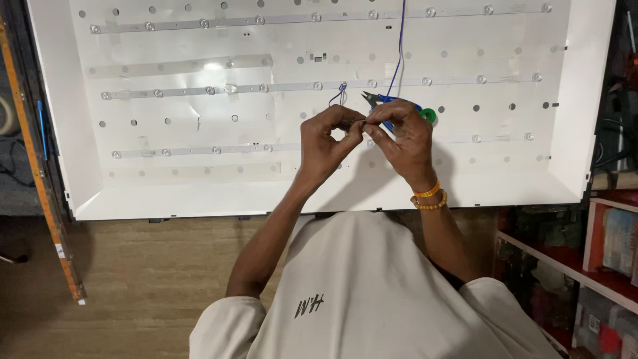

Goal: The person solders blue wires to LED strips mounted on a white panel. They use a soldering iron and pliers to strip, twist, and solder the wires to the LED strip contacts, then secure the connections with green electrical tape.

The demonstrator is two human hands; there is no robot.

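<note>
- Two hands meet over a big white backlight panel [319,179] that lies flat and fills most of the view.
- At the far left, an orange-edged frame [41,173] runs down beside the panel, over a wooden floor [133,279].
- Across the panel run rows of LED strips [266,88], each dotted with small round lenses.
- The left hand [325,143] has its fingers curled in, thumb and forefinger pinched on something small where the hands meet; what it is, I cannot tell.
- A thin blue wire [401,46] drops from the top edge and ends in a small loop just above the hands, near the middle strip.
- The right hand [402,136] is closed around blue-handled cutters [389,101], their dark tips pointing left just above the knuckles, while its fingertips touch those of the left hand.
- Orange and beaded bracelets [428,196] sit on the right wrist.
- At the far right, red shelves [565,259] hold assorted boxes.
</note>
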